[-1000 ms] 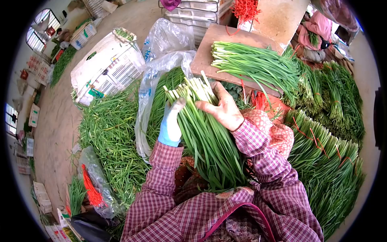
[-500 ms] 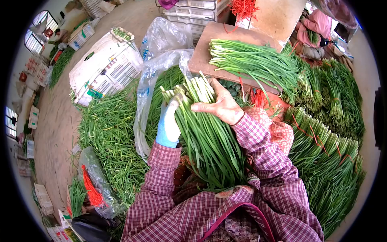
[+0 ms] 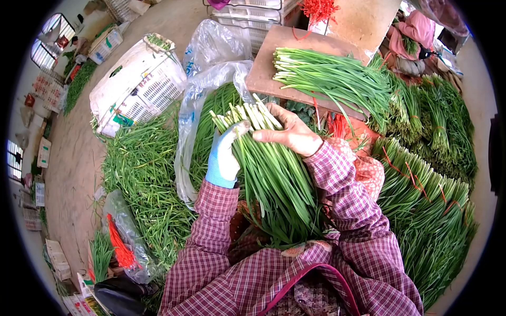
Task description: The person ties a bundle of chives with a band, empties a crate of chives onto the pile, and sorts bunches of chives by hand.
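Between my hands is a thick bunch of garlic chives (image 3: 279, 184), its pale cut ends at the top and its green leaves hanging down to my lap. My left hand (image 3: 227, 152), in a white and blue glove, is closed around the left side near the stem ends. My bare right hand (image 3: 292, 131) grips the right side, thumb across the front and fingers behind. Beyond them, a second pile of chives (image 3: 332, 76) lies on a brown board (image 3: 263, 68), with leaves drooping over its front edge.
Tied chive bundles (image 3: 421, 210) are stacked on the right. Loose chives (image 3: 142, 184) cover the floor at left, beside a clear plastic bag (image 3: 187, 142) and a white crate (image 3: 137, 84). Red ties (image 3: 319, 11) hang at the back; more red ties (image 3: 122, 250) lie lower left.
My left thumb has shifted to the right across the front of the stems. My right hand has moved very slightly; the bunch stays in both hands.
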